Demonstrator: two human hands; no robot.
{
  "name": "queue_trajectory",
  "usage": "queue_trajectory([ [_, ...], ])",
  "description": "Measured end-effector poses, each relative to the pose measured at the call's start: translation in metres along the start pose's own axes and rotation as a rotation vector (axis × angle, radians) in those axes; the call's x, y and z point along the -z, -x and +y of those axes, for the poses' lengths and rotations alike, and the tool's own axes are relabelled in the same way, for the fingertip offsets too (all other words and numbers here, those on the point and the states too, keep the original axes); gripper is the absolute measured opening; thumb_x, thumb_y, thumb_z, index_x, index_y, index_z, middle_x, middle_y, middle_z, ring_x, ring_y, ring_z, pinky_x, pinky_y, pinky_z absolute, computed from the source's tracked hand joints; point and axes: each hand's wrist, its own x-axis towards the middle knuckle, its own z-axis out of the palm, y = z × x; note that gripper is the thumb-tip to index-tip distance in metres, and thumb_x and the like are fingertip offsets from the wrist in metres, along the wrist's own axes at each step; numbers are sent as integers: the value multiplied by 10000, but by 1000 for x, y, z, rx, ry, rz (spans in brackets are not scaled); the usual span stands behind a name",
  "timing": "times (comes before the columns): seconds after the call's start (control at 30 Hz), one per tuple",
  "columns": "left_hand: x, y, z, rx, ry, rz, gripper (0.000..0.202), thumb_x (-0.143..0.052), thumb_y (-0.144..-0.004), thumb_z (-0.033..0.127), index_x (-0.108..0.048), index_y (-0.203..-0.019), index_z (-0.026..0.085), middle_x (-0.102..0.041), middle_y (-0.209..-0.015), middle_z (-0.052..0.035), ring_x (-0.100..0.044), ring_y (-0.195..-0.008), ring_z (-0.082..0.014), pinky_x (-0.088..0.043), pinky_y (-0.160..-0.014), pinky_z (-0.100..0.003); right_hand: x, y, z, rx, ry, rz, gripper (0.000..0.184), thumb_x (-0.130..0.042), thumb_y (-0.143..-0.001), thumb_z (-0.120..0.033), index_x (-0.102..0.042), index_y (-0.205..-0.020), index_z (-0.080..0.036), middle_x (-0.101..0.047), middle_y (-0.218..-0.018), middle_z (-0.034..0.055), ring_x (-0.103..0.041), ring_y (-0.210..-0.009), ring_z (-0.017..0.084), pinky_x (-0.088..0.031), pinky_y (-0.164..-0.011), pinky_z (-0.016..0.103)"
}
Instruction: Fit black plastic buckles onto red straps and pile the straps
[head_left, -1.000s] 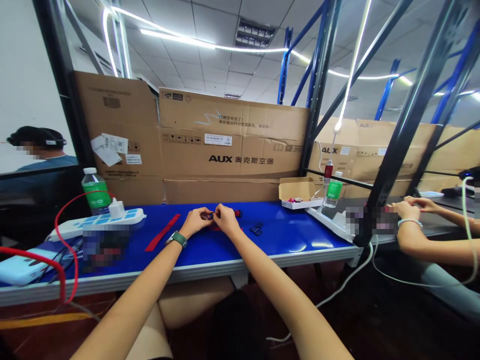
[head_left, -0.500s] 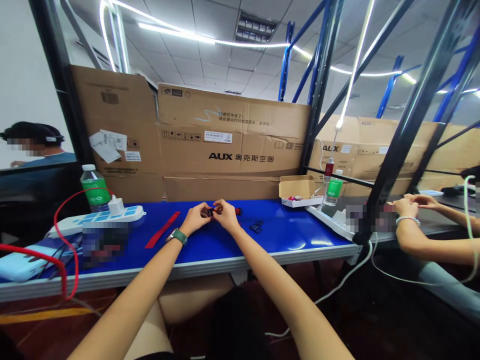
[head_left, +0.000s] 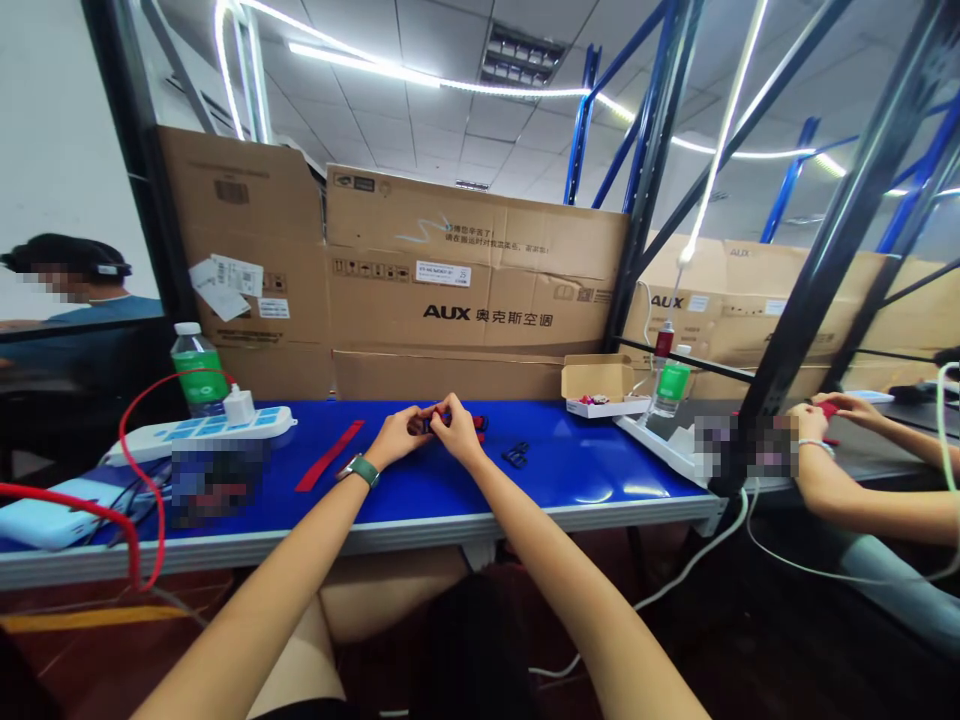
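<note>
Nearest, on the bare blue of the table [head_left: 577, 485]: a red strip [head_left: 330, 455] lay flat, left of both hands and touching neither; looked like thin webbing, so light and limp, best picked up by an edge or end. Black clips [head_left: 516, 455] lay to the right, well apart from the hands; read as hard plastic, light, a bit slick, best taken by the outer frame. Left hand [head_left: 403, 438]: thumb and fingers clamped on a small dark piece [head_left: 430, 425]. Right hand [head_left: 454, 430]: fingertips pinched together on the same piece, with a bit of red showing there. Piece sat between the two hands, over the table; whether it touched the surface, couldn't tell. Shape mostly hidden by fingers. My guess: stiff, near weightless, not fragile, apt to twist out of a loose pinch, so grip the rigid sides and leave any soft red part free. Just past the right hand, a red-and-black piece [head_left: 480, 424]; link to the held one unclear. Farther back: open small box [head_left: 598, 378], then cardboard panel [head_left: 480, 280].
</note>
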Motion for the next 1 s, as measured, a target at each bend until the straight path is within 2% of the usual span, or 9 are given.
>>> queue_trajectory([
  [0.13, 0, 0, -1, 2, -30, 5, 330, -765, -698, 397, -658, -919, 176, -712, -771, -29, -654, -686, -181, -500, -665, -272, 2, 0, 2, 14, 69, -14, 160, -642, -836, -349, -554, -827, -215, -677, -864, 14, -612, -820, 162, -495, -802, 284],
  [0.23, 2, -1, 1, 20, -48, 33, 333, -759, -696, 392, -678, -940, 181, -726, -794, -37, -666, -710, -194, -506, -678, -277, 2, -3, 7, -36, 25, -83, 189, -693, -806, -367, -617, -844, -199, -702, -873, 29, -624, -779, 161, -505, -765, 278],
  [0.37, 3, -1, 4, 11, -72, 60, 360, -750, -672, 315, -703, -1002, 180, -729, -811, -39, -667, -738, -199, -514, -708, -287, 0, -5, 16, -86, 0, -90, 115, -593, -859, -298, -640, -863, -193, -717, -864, 35, -654, -794, 164, -516, -785, 282],
  [0.47, 3, -1, 6, -2, -67, 66, 367, -711, -672, 258, -722, -1031, 179, -724, -800, -35, -665, -733, -195, -518, -718, -292, -2, -4, 21, -103, 41, -92, 69, -566, -838, -228, -618, -876, -203, -718, -878, 26, -667, -819, 164, -525, -813, 291],
  [0.63, 3, -2, 6, -11, -94, 90, 390, -668, -658, 201, -737, -1041, 173, -705, -772, -26, -639, -685, -178, -510, -686, -282, -3, -4, 24, -66, 144, -74, 112, -519, -829, -160, -584, -901, -216, -702, -876, 22, -664, -818, 169, -525, -821, 304],
  [0.77, 3, -2, 5, -66, -165, 48, 385, -633, -666, 170, -743, -1036, 163, -687, -773, -34, -613, -666, -172, -491, -670, -280, -5, -3, 28, -56, 153, -139, 134, -492, -825, -124, -556, -884, -225, -683, -843, 11, -658, -807, 168, -514, -803, 287],
  [0.87, 3, -1, 5, -87, -175, 12, 398, -624, -674, 170, -735, -1056, 163, -669, -771, -30, -598, -671, -169, -477, -667, -276, -7, -1, 31, -52, 176, -139, 208, -471, -803, -101, -525, -961, -225, -643, -776, -11, -640, -738, 169, -497, -733, 266],
  [1.0, 3, -1, 7, -71, -139, 20, 413, -625, -672, 175, -735, -1071, 170, -659, -772, -27, -595, -687, -172, -476, -683, -279, -8, 0, 34, -34, 199, -133, 282, -464, -799, -113, -472, -1058, -224, -570, -678, -48, -599, -633, 175, -462, -650, 251],
])
